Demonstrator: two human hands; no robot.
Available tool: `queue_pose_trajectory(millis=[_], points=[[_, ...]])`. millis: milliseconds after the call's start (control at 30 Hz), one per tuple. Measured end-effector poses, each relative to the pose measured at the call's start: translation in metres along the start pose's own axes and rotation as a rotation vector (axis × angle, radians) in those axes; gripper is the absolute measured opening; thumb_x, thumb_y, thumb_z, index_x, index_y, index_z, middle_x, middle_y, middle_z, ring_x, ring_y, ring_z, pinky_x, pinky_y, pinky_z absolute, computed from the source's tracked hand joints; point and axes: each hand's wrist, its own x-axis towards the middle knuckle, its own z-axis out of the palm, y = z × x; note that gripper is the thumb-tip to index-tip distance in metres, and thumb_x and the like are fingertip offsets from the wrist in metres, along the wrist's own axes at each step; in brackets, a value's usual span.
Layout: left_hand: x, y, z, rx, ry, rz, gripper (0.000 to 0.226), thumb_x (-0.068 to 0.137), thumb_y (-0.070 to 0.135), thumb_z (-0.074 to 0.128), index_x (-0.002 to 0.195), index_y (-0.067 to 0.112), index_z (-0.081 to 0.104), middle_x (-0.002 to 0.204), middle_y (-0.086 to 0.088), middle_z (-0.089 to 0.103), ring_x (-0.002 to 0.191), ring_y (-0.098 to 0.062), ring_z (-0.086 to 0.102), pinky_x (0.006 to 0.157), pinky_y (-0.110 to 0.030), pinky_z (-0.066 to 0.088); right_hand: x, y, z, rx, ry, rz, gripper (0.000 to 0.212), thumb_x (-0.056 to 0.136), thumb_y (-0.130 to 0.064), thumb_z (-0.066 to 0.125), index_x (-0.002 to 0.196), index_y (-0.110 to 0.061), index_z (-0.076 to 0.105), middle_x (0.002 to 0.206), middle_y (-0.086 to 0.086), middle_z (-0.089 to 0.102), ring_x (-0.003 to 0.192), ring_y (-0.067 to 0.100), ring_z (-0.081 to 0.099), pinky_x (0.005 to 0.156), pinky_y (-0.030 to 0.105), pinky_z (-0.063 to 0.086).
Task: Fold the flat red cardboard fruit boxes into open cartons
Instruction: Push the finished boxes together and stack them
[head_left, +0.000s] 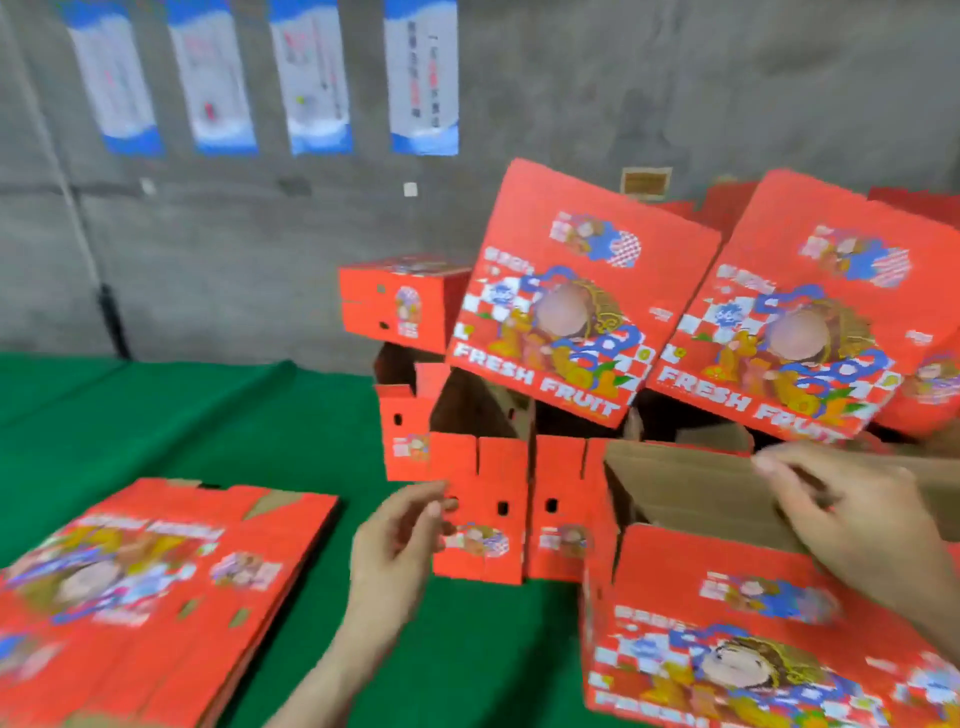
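front carton (737, 613): open, brown inside showing | left hand (397, 545) grip: released | right hand (852, 519) grip: released, over its flap (696, 483)

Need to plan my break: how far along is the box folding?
Done: several open red cardboard cartons stand stacked behind. In hand: the nearest red carton, right hand over its brown flap, left hand nearby. Left: the pile of flat red cardboard boxes.

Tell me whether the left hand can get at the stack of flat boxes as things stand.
Probably yes. The left hand holds nothing and hovers by an upright carton; the stack of flat boxes lies just to its left on the green cloth, top uncovered, with nothing between them.
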Motion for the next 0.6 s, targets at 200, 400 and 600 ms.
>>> queue_pose_trajectory(millis=[200,400,600], points=[[-0.015,-0.096,-0.22,0.382,0.475,-0.46,0.015,0.092,0.002,0.054,0.102,0.005,0.064,0.098,-0.023,0.07,0.072,-0.023,0.062,0.067,-0.032,0.045,0.012,-0.079,0.076,-0.027,-0.298,0.039,0.019,0.094,-0.037,0.051,0.077,-0.038,0.059,0.08,-0.013,0.065,0.071,0.004,0.054,0.076,0.008,0.04],[0.028,-0.142,-0.311,0.818,0.201,-0.43,0.038,0.093,0.015,0.057,0.127,-0.001,0.053,0.127,-0.022,0.057,0.116,-0.035,0.055,0.093,-0.04,0.042,0.025,-0.192,0.149,-0.15,-0.487,-0.088,0.006,0.084,-0.014,0.071,0.09,-0.014,0.074,0.093,0.0,0.071,0.089,0.028,0.068,0.079,0.041,0.054],[0.062,-0.196,-0.345,1.186,-0.239,-0.539,0.063,0.099,0.045,0.033,0.151,0.016,0.013,0.161,-0.007,0.003,0.148,-0.024,0.005,0.117,-0.048,0.013,0.013,-0.254,0.227,-0.11,-0.657,-0.219,0.032,0.099,-0.028,0.047,0.128,-0.019,0.057,0.132,-0.006,0.053,0.126,0.012,0.044,0.106,0.022,0.027]])
